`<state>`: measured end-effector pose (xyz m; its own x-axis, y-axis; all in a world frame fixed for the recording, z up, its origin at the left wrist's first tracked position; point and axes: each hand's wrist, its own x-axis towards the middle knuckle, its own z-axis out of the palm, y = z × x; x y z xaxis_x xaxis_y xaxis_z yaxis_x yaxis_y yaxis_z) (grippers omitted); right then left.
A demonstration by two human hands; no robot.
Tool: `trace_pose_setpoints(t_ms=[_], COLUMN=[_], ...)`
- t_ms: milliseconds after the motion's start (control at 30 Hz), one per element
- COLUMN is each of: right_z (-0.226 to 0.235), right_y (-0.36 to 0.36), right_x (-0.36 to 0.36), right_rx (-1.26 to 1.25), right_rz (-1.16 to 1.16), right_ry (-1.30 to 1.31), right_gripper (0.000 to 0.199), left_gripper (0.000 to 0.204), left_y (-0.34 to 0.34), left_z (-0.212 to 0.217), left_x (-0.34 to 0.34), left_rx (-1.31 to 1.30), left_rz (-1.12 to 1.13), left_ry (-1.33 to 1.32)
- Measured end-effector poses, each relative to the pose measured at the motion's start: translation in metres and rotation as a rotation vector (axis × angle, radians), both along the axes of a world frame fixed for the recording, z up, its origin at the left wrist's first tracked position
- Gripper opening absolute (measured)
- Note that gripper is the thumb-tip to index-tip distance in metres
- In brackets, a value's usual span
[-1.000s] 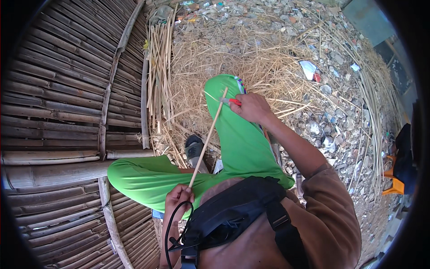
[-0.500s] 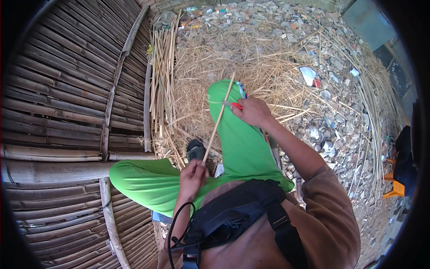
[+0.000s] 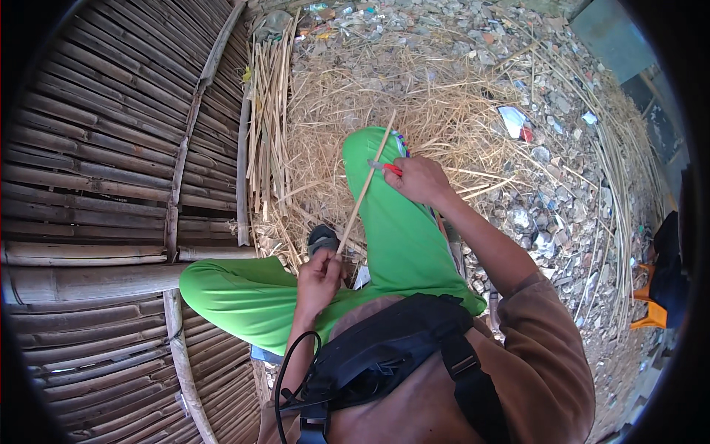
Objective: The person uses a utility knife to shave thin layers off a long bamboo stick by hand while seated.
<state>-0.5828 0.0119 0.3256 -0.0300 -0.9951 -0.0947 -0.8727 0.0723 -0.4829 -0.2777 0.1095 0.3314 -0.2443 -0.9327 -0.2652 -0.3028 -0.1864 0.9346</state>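
My left hand (image 3: 319, 280) is closed round the lower end of a thin bamboo strip (image 3: 359, 198), low between my knees. The strip slants up and to the right across my green trouser leg (image 3: 392, 237), its far end past the knee. Over that knee my right hand (image 3: 418, 180) grips a small knife (image 3: 390, 169) by its red handle. The short blade lies against the strip near its upper part. The palm and inner fingers of my right hand are hidden from above.
On the left stands a wall of bamboo slats (image 3: 96, 163). A bundle of cut strips (image 3: 269, 118) lies beside it. Pale shavings (image 3: 436, 96) cover the stony ground ahead. Long thin strips (image 3: 629, 163) lie at the right, near an orange plastic object (image 3: 649, 315).
The strip's upper end has shifted slightly right and up. My left hand has risen a little. A thin curl of shaving seen near the blade earlier no longer shows.
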Motion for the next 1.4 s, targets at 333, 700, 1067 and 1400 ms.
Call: trace_pose_setpoints(t_ms=[333,700,1067,1400], right_z=[-0.003,0.005,0.003,0.003], right_y=[0.001,0.002,0.003,0.000], right_x=[-0.002,0.003,-0.002,-0.001], right_rx=[-0.011,0.012,0.037,0.033], right_rz=[-0.008,0.003,-0.028,-0.016], right_ry=[0.003,0.018,0.018,0.017], right_gripper=[0.052,0.052,0.052,0.053], left_gripper=[0.016,0.020,0.025,0.021], left_y=[0.077,0.012,-0.042,0.030], left_z=[0.028,0.018,-0.008,0.019], left_x=[0.078,0.011,-0.019,0.048], left_rx=[0.130,0.222,0.191,0.239], left_rz=[0.056,-0.003,-0.084,0.006], left_ry=[-0.006,0.072,0.164,0.066])
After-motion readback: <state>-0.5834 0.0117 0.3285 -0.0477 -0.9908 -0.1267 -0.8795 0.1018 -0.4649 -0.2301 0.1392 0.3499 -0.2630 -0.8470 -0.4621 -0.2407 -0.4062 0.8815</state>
